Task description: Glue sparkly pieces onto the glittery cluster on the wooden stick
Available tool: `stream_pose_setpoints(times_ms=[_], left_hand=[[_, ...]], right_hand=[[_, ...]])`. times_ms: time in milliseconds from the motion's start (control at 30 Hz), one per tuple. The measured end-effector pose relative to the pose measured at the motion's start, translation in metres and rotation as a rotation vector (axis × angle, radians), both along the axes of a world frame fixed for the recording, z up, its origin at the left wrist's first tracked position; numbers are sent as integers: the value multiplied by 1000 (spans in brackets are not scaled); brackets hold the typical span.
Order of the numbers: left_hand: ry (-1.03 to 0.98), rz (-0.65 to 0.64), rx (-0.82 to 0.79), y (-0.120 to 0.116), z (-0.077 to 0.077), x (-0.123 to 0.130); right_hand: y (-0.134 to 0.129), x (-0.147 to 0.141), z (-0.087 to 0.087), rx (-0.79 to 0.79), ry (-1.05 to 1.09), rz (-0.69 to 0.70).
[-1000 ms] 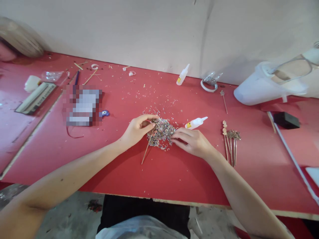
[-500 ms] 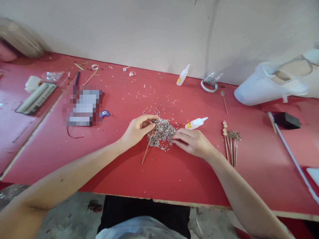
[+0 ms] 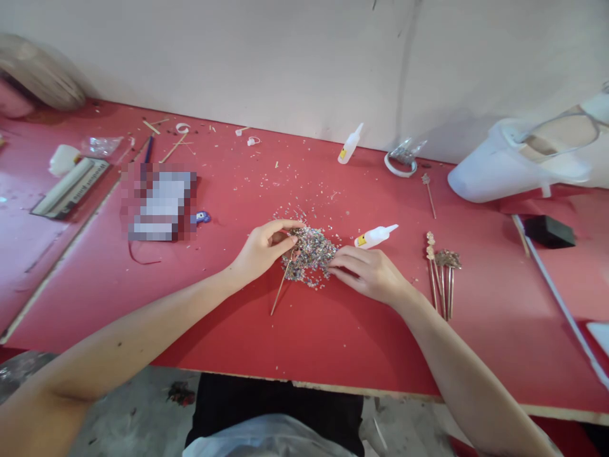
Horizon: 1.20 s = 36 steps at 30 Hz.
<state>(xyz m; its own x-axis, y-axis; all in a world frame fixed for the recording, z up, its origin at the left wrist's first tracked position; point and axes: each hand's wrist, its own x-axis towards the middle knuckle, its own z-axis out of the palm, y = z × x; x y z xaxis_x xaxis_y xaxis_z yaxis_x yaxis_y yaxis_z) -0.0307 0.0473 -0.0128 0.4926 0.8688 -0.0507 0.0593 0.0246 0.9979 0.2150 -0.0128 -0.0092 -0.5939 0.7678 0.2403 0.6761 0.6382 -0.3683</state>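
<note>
A pile of small glittering pieces [image 3: 314, 254] lies on the red table. At its left edge, my left hand [image 3: 266, 246] is closed on the ornamented top of a thin metal stick [image 3: 279, 292], whose shaft slants down toward me. My right hand [image 3: 366, 270] is at the pile's right edge, its fingers bent and close together; whether anything small is between the fingertips is hidden. Just above my right hand lies a white glue bottle [image 3: 375, 236] with a yellow label.
Several ornamented sticks [image 3: 442, 279] lie to the right, near a black block [image 3: 549, 231]. Behind stand or lie another glue bottle [image 3: 349, 147], a tape roll [image 3: 400, 162] and a white bucket [image 3: 504, 162]. A blurred-out rectangular object [image 3: 164, 204] is at left.
</note>
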Motion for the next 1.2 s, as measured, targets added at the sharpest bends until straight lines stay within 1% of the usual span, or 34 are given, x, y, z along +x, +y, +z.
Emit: stream_pose_setpoints(times_ms=[300, 733, 900, 1067, 1200], left_hand=[[-10, -1, -7, 0, 1, 0], [-31, 8, -27, 0, -2, 0], [-44, 4, -35, 0, -1, 1], [-38, 6, -34, 0, -1, 1], [-36, 5, -29, 0, -2, 0]], right_hand=[[0, 0, 0, 1, -8, 1], [-1, -6, 0, 52, -2, -83], [-2, -6, -2, 58, -4, -143], [-3, -8, -5, 42, 12, -126], [-3, -10, -5, 9, 37, -139]])
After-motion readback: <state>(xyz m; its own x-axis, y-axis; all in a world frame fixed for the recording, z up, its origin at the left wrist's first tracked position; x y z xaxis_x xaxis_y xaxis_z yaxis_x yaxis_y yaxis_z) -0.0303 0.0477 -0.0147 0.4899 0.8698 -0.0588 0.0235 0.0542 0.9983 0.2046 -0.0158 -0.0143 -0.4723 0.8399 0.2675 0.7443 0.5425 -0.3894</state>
